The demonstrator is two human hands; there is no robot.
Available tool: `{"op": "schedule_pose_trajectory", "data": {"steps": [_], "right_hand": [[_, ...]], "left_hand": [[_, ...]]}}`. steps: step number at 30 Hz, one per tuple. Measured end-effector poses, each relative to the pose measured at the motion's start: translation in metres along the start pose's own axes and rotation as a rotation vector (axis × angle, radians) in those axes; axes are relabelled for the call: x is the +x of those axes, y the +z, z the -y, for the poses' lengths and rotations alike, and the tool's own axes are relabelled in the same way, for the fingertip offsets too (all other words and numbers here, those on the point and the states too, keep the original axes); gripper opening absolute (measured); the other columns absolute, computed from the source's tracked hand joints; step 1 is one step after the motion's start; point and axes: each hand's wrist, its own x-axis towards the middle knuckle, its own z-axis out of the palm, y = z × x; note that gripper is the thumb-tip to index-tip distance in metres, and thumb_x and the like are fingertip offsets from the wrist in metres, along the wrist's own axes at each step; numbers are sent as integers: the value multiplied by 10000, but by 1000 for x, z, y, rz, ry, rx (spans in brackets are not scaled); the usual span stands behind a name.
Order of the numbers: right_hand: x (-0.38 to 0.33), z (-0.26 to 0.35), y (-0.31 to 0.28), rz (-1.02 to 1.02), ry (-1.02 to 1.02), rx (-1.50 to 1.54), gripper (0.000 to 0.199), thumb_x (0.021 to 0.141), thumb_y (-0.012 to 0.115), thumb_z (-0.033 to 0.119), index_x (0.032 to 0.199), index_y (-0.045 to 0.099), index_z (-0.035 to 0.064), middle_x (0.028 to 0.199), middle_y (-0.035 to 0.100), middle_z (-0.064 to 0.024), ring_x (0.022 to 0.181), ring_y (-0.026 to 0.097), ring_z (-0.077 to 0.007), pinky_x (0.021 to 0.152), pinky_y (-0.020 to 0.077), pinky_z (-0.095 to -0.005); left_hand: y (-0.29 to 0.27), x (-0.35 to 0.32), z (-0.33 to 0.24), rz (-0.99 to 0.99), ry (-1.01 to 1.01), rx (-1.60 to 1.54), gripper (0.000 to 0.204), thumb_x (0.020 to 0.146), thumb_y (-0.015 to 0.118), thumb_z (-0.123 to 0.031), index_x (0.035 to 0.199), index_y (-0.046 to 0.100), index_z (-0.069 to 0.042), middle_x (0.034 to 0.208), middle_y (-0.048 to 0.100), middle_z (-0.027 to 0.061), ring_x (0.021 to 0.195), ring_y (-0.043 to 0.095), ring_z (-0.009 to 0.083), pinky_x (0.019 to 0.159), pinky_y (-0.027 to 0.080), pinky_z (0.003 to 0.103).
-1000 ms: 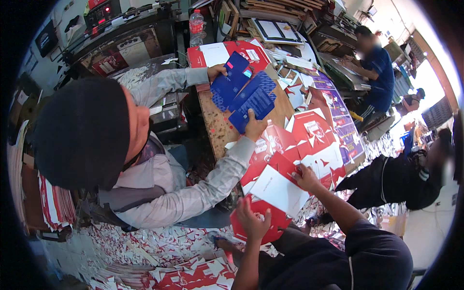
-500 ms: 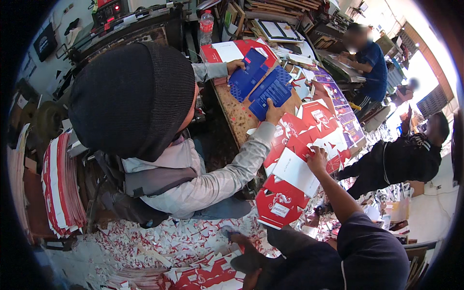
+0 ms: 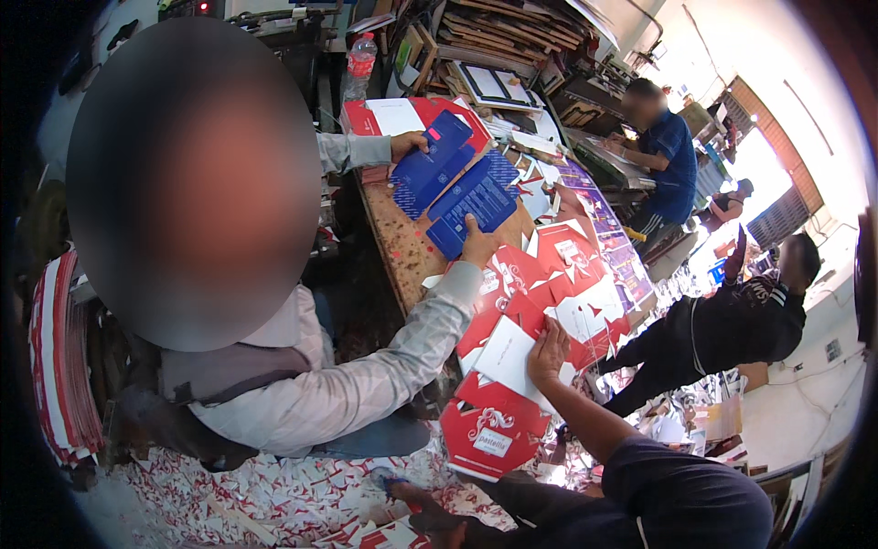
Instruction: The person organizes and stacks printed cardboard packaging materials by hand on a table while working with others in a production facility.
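Left edge: stack of red-and-white sheets standing on edge. Floor at lower left covered in red and white paper scraps.

Centre left: co-worker in grey shirt seated at the table. One co-worker hand is on the far edge of the flat blue cartons. The other co-worker hand presses their near corner.

Centre: flat red cartons overhang the table's near end, a white sheet on top. Right hand lies open, palm down, fingers on the white sheet's right edge, gripping nothing. Left hand: cannot be made out at the lower edge.

Right: seated person in blue shirt, upper right. Person in black bending, mid right.
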Motion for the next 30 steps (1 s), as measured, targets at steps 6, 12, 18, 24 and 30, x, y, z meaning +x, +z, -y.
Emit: {"op": "schedule_pose_trajectory", "data": {"steps": [6,12,18,24,30], "right_hand": [[0,2,-10,25,33,27,415,989,457,163,1393,478,71,1347,526,-169,1299,445,-353,1106,284,-493],[-4,26,9,78,8,196,430,956,548,166,1375,521,70,1389,517,-158,1300,437,-344,1120,266,-478],[4,-6,-36,128,96,179,424,967,579,169,1369,523,49,1410,471,-196,1339,394,-340,1102,295,-472],[83,84,-124,651,245,1040,498,1003,550,317,1364,511,-23,1377,523,-188,1311,471,-285,1110,348,-438],[114,96,-218,1357,-234,1133,828,853,618,596,1410,481,-1,1418,472,-224,1338,413,-356,1134,278,-471]], "left_hand": [[-54,305,-136,-378,733,644,605,862,703,-463,1203,637,32,1248,631,206,1124,601,386,970,486,510],[-122,513,-143,-950,779,1810,579,865,715,-437,1183,651,43,1248,640,199,1113,614,373,965,500,496],[-45,539,-162,-856,912,2116,523,838,774,-205,1265,537,-19,1181,616,125,1025,595,300,883,549,417],[-72,546,-136,-820,652,2752,805,769,860,-110,1399,359,-66,1179,541,63,977,553,247,814,577,399],[-70,507,-188,-769,785,2601,824,759,877,-189,1388,366,-37,1192,539,78,1002,543,232,783,579,369]]}}
